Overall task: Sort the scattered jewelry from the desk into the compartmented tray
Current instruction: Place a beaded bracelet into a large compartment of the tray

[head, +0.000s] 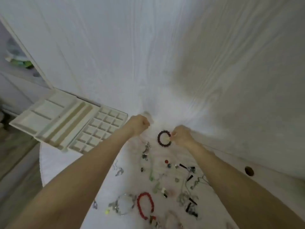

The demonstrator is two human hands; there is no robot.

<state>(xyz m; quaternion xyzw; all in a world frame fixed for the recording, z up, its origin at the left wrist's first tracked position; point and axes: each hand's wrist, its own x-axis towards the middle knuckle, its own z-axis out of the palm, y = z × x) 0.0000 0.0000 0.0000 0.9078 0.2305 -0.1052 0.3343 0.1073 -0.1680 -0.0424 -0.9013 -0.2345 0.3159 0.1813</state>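
Observation:
The view is blurred. My right hand (181, 135) pinches the right edge of a dark bead bracelet (160, 140) that lies on the white cloth (165, 96). Left of it, my left hand (138, 124) is curled into a fist; the blur hides whether anything is inside it. The cream compartmented tray (49, 129) lies open at the left, with long slots and a grid of small square cells (100, 129), and looks empty. Scattered jewelry lies nearer to me: a red bead bracelet (146, 204), a silver chain bracelet (123, 205), metal charms (146, 150) and black pendants (183, 166).
The tray hangs partly over the left edge of the cloth-covered desk, above a wooden floor (16, 162). A white wall or panel rises behind the cloth. A round dark hole (249, 171) shows in the surface at the right. A shelf with green items (23, 61) is at the far left.

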